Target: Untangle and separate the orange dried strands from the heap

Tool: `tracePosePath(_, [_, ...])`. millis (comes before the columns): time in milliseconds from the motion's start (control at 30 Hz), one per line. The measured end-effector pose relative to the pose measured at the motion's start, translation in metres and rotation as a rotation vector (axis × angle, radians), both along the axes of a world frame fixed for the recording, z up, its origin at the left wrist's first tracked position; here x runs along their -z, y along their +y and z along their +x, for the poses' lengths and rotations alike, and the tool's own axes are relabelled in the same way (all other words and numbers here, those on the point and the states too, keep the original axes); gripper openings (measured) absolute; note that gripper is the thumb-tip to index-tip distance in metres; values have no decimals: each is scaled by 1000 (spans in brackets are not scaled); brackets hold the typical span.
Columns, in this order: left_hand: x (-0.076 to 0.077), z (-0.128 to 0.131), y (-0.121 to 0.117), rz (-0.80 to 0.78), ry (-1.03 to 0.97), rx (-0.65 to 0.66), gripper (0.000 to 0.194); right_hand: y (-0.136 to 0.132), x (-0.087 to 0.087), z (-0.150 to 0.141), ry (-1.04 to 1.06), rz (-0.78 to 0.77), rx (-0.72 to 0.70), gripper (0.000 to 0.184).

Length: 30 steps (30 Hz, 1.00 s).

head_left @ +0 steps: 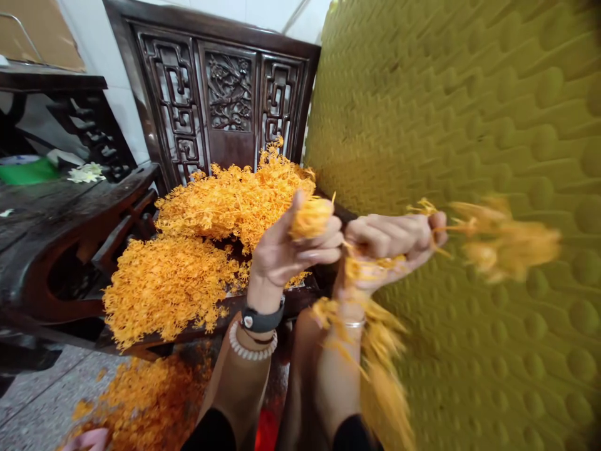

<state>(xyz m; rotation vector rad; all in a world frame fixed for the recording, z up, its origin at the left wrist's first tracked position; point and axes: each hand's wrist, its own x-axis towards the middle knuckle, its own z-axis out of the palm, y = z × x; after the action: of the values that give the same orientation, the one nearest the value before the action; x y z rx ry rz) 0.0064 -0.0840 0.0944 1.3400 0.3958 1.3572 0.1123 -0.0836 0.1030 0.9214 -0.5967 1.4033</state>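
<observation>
In the head view my left hand (282, 250) is closed around a small bunch of orange-yellow flowers (310, 217), its thumb pointing up. Just to the right, my right hand (394, 244) is closed on thin flower stems. From its fingertips a sprig of orange flowers (509, 244) sticks out to the right, blurred by motion. More yellow strands (380, 351) trail from beneath the right palm, down past the wrist. The two hands are close together. Behind my left hand lies a large heap of orange spidery flowers (230, 200), with a second heap (164, 288) nearer on the left.
Under the heaps is a dark carved wooden chair (230, 131). A tall yellow-green textured panel (469, 125) stands close on the right. To the left, a dark table (32, 213) bears a green object (28, 171) and pale flowers (87, 172). More orange flowers (145, 401) lie low down by the floor.
</observation>
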Motion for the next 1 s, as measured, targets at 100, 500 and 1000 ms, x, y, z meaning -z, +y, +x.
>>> tracePosePath(100, [-3, -9, -1, -44, -195, 122, 53, 6, 2, 24, -81, 74, 241, 43])
tracePosePath(500, [-5, -11, -9, 95, 45, -138, 36, -14, -11, 6, -763, -585, 1031, 44])
tracePosePath(1000, [-6, -11, -12, 68, 112, -184, 39, -6, 4, 5, -922, -723, 1169, 35])
